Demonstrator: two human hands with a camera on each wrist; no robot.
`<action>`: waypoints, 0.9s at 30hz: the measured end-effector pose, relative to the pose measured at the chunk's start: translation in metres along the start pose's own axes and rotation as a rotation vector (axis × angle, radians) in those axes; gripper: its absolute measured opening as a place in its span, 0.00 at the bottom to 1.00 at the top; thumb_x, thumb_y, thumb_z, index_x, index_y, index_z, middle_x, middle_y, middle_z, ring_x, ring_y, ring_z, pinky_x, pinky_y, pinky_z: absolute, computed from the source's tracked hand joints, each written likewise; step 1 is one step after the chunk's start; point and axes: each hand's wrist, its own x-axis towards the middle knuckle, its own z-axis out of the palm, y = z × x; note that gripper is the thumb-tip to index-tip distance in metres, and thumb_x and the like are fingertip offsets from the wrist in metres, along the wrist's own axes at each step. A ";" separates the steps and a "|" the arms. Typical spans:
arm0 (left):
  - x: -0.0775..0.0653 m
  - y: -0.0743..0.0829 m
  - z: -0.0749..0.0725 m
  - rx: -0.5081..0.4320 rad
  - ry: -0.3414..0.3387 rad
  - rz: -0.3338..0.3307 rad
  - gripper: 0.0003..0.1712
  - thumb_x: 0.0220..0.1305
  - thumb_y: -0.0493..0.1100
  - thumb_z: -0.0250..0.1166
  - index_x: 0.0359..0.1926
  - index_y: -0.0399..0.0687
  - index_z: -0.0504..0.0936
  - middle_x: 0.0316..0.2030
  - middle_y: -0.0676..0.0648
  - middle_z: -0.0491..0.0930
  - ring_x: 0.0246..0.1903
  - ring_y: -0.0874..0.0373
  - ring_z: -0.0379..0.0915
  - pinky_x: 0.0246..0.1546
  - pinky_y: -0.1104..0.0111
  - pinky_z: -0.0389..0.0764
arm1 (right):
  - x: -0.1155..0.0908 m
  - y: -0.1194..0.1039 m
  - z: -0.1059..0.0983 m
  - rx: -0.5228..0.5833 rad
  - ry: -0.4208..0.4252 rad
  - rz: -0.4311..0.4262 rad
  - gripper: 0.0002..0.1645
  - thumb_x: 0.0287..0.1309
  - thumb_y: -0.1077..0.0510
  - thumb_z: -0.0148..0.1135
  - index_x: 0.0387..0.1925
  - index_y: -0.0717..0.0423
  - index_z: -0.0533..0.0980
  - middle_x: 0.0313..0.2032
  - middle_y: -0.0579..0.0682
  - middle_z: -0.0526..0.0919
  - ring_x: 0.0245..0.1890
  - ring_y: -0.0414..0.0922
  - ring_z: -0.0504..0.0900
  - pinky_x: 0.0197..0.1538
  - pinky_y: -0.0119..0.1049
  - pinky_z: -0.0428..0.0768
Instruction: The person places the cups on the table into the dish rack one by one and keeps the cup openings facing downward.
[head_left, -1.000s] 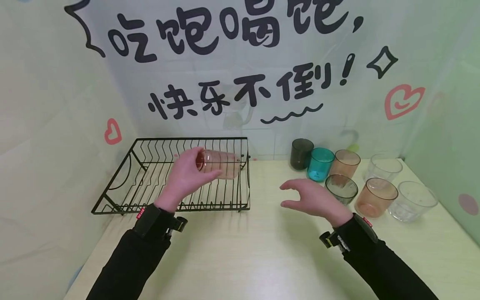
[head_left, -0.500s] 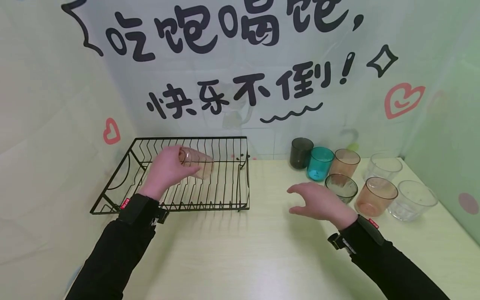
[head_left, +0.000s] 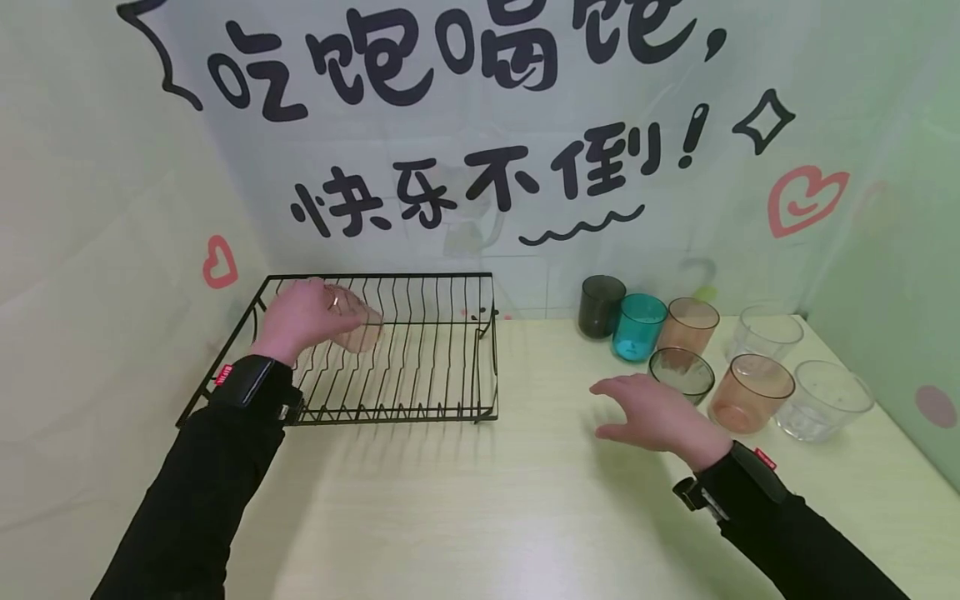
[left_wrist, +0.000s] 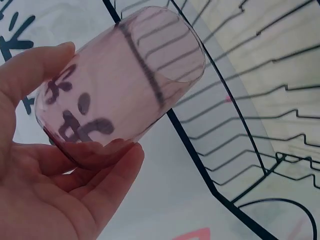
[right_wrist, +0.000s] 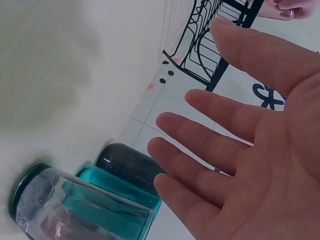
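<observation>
1. Fingers of my left hand are curling round the base end of a pink glass, my thumb pressing one side and my other fingers supporting the opposite one.
2. That glass is tilting in my grip, its mouth pointing away from my palm, rightward and down in the head view.
3. I am holding it at the left back part of a black wire rack; whether it is touching the wires, I cannot tell.
4. My right hand is hanging above the table, well apart from the rack, its thumb and fingers spreading wide.
5. Just beyond it, a grey glass is standing partly hidden, with an orange glass and a clear glass standing to its right.
6. Behind these, a black cup, a teal cup, another orange glass and another clear glass are standing close together.
7. Black writing and pink hearts are covering the wall behind.
</observation>
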 end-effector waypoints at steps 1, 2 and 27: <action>0.002 -0.003 -0.002 0.010 -0.002 -0.013 0.24 0.57 0.51 0.67 0.15 0.47 0.64 0.15 0.54 0.57 0.20 0.55 0.61 0.21 0.65 0.62 | -0.001 0.000 0.000 -0.001 -0.002 0.002 0.31 0.54 0.48 0.73 0.56 0.60 0.78 0.53 0.56 0.82 0.54 0.59 0.78 0.56 0.54 0.77; 0.004 -0.005 -0.004 0.015 -0.002 -0.023 0.24 0.56 0.52 0.68 0.16 0.45 0.68 0.15 0.53 0.61 0.21 0.53 0.64 0.21 0.64 0.65 | -0.002 0.001 0.001 0.000 -0.003 0.004 0.31 0.54 0.48 0.73 0.56 0.60 0.78 0.53 0.56 0.82 0.54 0.58 0.78 0.56 0.54 0.77; 0.032 -0.064 -0.021 -0.022 -0.005 -0.259 0.40 0.57 0.59 0.69 0.49 0.24 0.73 0.44 0.27 0.75 0.41 0.34 0.71 0.35 0.49 0.78 | -0.024 0.019 0.022 0.020 0.014 0.058 0.32 0.52 0.48 0.74 0.56 0.59 0.78 0.52 0.57 0.82 0.54 0.59 0.77 0.54 0.55 0.77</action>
